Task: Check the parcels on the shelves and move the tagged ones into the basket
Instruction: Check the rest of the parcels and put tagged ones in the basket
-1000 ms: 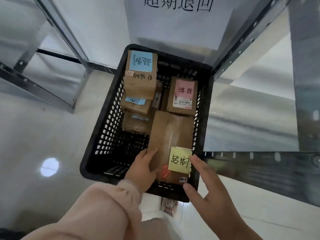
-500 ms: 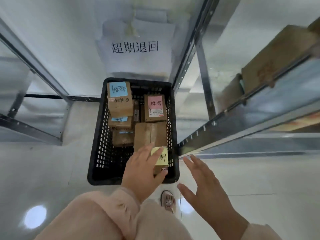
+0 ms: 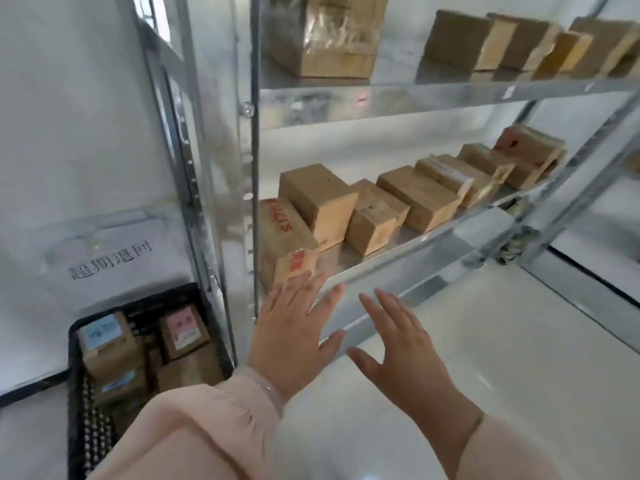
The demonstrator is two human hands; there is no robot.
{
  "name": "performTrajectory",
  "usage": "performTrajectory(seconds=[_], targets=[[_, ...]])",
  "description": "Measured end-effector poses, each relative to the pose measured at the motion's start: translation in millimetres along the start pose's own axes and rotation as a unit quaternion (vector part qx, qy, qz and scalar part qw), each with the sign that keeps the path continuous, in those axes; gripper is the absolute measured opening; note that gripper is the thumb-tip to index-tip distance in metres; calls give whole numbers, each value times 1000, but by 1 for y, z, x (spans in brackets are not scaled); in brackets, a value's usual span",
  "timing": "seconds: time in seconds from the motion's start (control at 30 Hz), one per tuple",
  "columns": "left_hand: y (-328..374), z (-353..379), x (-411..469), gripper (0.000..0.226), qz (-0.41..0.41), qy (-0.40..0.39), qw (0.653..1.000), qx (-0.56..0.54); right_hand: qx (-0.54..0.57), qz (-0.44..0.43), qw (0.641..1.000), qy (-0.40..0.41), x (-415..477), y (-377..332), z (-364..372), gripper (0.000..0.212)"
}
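Note:
A black plastic basket [image 3: 74, 393] stands on the floor at the lower left, holding several cardboard parcels; one carries a blue tag [image 3: 100, 331], another a pink tag [image 3: 185, 328]. My left hand [image 3: 294, 329] is raised with fingers spread, empty, just in front of the lower shelf's edge [image 3: 398, 261]. Its fingertips reach toward a brown box with red print [image 3: 284, 230] at the shelf's left end. My right hand [image 3: 401, 344] hovers beside it, fingers straight, holding nothing. A row of plain brown parcels [image 3: 419, 197] lines that shelf.
A metal upright [image 3: 254, 168] separates the basket bay from the shelf unit. The upper shelf [image 3: 433, 95] carries a large taped box [image 3: 329, 32] and several more parcels [image 3: 512, 43]. A white sign with black characters [image 3: 110, 261] hangs behind the basket. Glossy white floor lies to the right.
Both hands have left the yellow-tagged parcel in the basket and risen to the right, toward the lower shelf. The view swung up from the basket to the shelves.

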State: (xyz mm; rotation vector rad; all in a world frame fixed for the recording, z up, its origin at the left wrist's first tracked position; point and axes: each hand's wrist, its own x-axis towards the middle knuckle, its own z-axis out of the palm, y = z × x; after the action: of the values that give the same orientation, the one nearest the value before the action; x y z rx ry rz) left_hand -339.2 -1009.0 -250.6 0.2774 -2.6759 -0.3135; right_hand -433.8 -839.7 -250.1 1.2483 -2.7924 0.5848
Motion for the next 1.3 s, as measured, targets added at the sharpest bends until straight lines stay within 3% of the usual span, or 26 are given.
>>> performTrajectory(seconds=[0.27, 0.8, 1.03, 1.3], targets=[[129, -21, 119, 59, 122, 85, 989, 6, -39, 46, 987, 149, -14, 107, -125, 76], [435, 35, 325, 61, 225, 162, 960, -44, -136, 138, 939, 284, -46, 372, -346, 79], [487, 75, 421, 62, 251, 179, 951, -36, -126, 172, 919, 331, -8, 453, -395, 81], [504, 126, 564, 61, 238, 212, 946, -58, -140, 174, 912, 343, 99, 539, -431, 82]])
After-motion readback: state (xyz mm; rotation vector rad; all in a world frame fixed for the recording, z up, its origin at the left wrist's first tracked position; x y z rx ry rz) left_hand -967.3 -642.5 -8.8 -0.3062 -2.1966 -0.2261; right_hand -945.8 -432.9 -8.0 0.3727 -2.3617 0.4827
